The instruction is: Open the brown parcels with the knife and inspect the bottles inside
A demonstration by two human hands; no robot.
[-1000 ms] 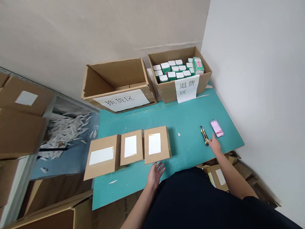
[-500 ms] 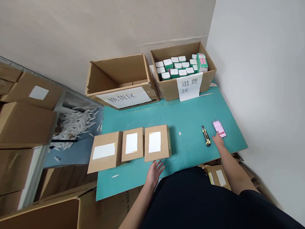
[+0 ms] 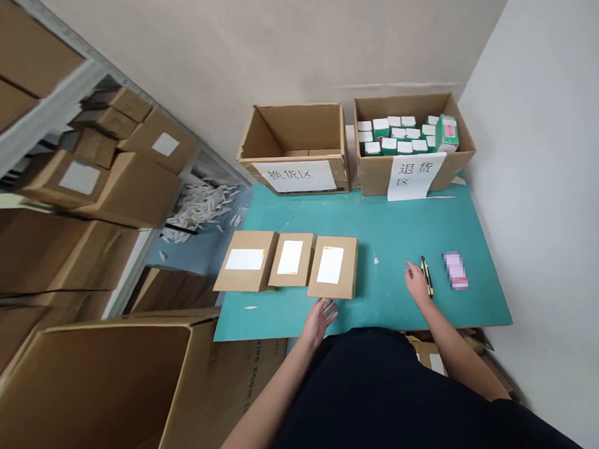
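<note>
My left hand (image 3: 318, 321) is open, fingers spread, at the near edge of the rightmost closed carton (image 3: 347, 265). A middle carton (image 3: 305, 263) and a left carton (image 3: 261, 242) lie beside it in a row, each with a white label on top. My right hand (image 3: 417, 282) is over the green table (image 3: 383, 231), just left of a yellow and black box cutter (image 3: 428, 279). Its fingers are partly curled and apart, with nothing seen in them. A phone (image 3: 456, 271) with a pink screen lies right of the cutter.
At the back stand an open carton (image 3: 296, 129) with small boxes low inside and another (image 3: 371, 176) filled with green and white boxes; both carry paper signs. Shelves of cartons (image 3: 131, 184) line the left. A large open box (image 3: 191, 359) stands at the near left.
My right hand has moved left, away from the phone and across to the other side of the cutter. The view has shifted. My left hand stays by the rightmost carton.
</note>
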